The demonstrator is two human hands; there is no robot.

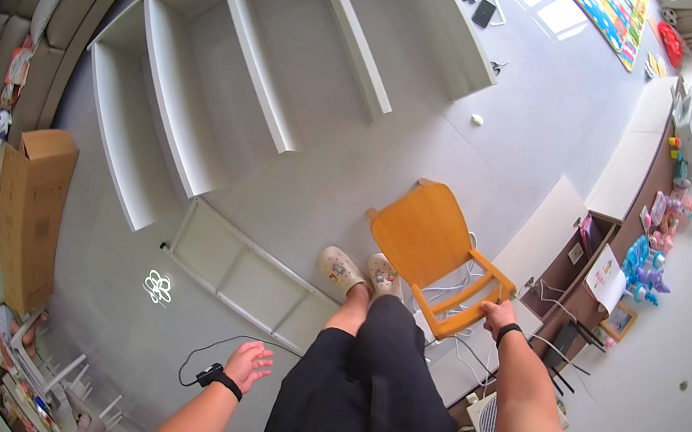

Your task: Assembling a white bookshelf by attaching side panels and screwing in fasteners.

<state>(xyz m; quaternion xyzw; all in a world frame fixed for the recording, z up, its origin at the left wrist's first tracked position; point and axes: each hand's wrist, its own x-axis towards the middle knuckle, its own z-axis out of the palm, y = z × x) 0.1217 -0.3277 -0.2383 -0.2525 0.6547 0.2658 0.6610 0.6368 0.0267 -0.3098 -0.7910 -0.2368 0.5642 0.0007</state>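
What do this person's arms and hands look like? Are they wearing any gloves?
No gloves! The left arm and right arm are bare, without sleeves. The left hand and right hand each have a dark band at the wrist. A small black box shows by the left wrist; I can't tell if it's attached.

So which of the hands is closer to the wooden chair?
The right one. The right hand is on the top rail of the wooden chair; the left hand is apart from it, off to the left.
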